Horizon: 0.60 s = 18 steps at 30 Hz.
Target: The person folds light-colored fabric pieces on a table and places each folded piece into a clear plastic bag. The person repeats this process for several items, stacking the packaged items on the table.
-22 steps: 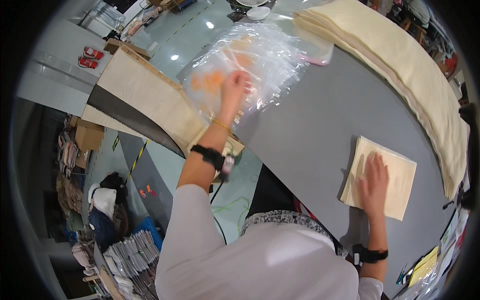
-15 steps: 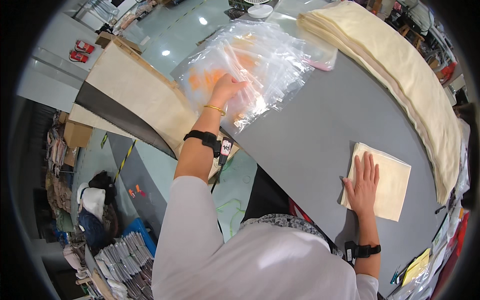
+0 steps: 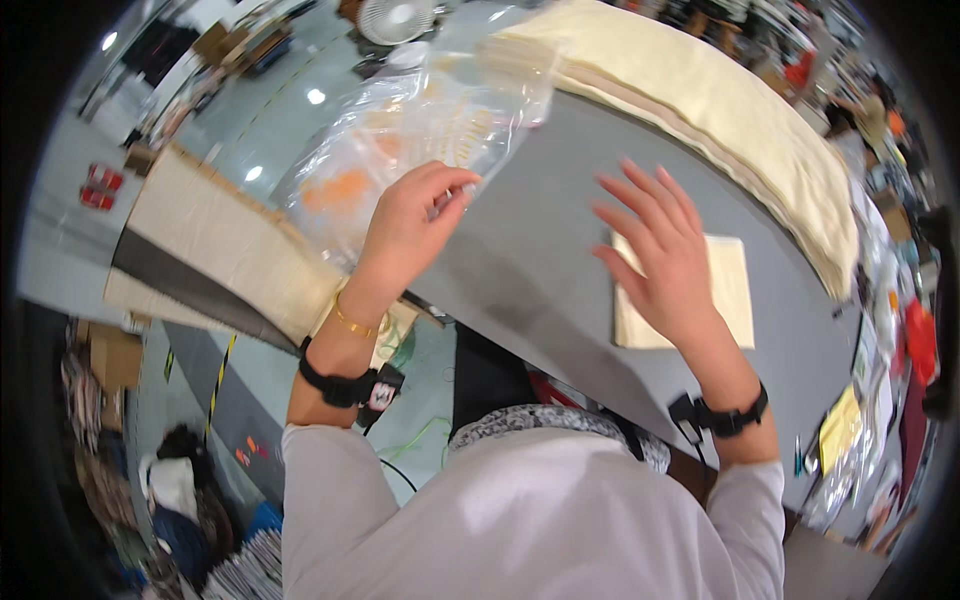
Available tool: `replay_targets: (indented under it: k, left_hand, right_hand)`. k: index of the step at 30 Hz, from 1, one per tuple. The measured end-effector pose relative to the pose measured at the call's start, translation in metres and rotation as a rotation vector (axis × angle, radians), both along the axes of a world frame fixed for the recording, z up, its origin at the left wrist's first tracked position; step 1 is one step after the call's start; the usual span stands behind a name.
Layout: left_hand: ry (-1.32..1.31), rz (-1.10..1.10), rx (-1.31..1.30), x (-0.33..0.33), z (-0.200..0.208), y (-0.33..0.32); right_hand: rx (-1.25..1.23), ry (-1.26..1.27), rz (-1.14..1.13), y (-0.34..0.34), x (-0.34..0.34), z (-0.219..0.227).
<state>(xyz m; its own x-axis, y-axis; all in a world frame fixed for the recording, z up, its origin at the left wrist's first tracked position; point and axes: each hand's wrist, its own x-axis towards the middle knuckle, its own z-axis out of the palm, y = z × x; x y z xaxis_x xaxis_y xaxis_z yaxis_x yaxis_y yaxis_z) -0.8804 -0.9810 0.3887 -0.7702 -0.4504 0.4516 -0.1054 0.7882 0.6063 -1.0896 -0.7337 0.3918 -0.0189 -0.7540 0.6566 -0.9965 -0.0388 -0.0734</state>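
The left hand (image 3: 415, 225) is above the left end of the grey table (image 3: 570, 150), its thumb and forefinger pinched together on the near corner of a clear plastic bag (image 3: 490, 130). That bag slants up from the fingertips toward the table's far edge, partly blurred, over a spread of similar clear bags (image 3: 335, 195) with orange patches showing through (whether the orange is print or contents, I cannot tell). The right hand (image 3: 665, 265) is open, fingers spread well apart, in front of a folded cream cloth (image 3: 735, 290) and hiding part of it; I cannot tell whether the palm touches it. The cloth lies flat between the table's near and far edges, well apart from the bags.

Along the curved far edge runs a long, thick stack of cream fabric (image 3: 690, 100). Near the table's right end lie a yellow sheet (image 3: 838, 443) and some crumpled clear plastic (image 3: 832, 498). Just beyond the left end, a cream fabric piece (image 3: 225, 225) with a dark band (image 3: 200, 285) slopes away over the floor. A white fan (image 3: 397, 18) stands beyond the bags.
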Motion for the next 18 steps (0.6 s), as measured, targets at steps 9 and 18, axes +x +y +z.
replay_targets:
  k: [9,18]
  left_hand:
    - [0.105,-0.371,-0.293,-0.031,0.065,0.109]
    - [-0.424,-0.532,-0.530,-0.028,0.094,0.104]
  right_hand:
    - [-0.086,-0.216,0.209,0.017,0.022,0.035]
    - [-0.034,-0.239,-0.041,0.118,-0.026,0.003]
